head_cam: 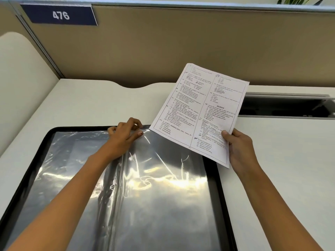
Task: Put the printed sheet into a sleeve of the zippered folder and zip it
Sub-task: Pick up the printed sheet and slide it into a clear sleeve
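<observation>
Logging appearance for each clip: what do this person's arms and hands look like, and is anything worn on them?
Both forearms are bare as far as the view reaches: no sleeves, gloves, watch or bracelets. The left hand and right hand show no rings. Nails look short; whether they are painted is unclear.

One view only, worn on the head, looking forward and steeply down across the white desk [281,160]. The open zippered folder [220,187] sits right below the lens, close enough that its near edge runs off the bottom of the frame. Beyond the folder the view reaches the tan partition [181,42], the 476 sign [60,15] above the folder's far left corner.
</observation>
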